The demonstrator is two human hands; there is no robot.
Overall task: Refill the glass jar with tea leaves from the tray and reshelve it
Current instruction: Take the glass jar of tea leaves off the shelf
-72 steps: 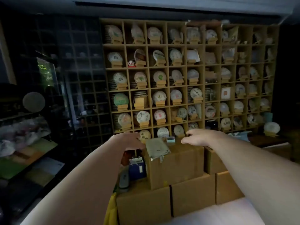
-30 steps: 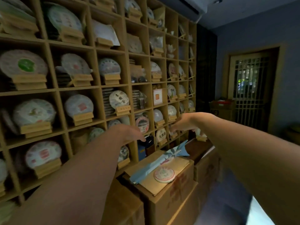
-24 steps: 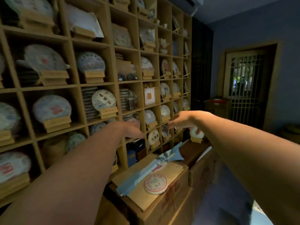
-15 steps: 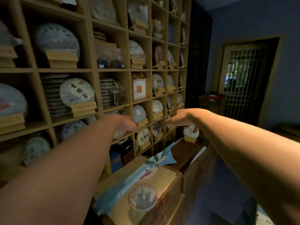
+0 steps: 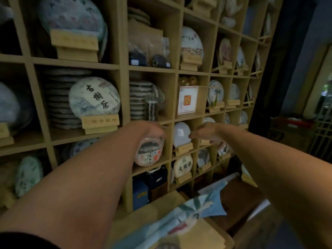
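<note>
Both hands empty, glass jar (image 5: 151, 109) shelved just above left hand (image 5: 152, 129)

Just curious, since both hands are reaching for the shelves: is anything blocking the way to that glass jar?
Nothing visible does. The glass jar stands at the open front of its cubby, before a stack of tea cakes. The left hand hovers just below it, the right hand lower right.

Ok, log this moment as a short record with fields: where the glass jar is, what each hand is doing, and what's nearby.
jar: glass jar upright in a shelf cubby, beside stacked tea cakes, dark contents inside
left hand: left hand reaching just below the jar's cubby, holding nothing
right hand: right hand extended, fingers relaxed, empty
right of jar: white box with red seal
task state: jar not yet taken
</note>
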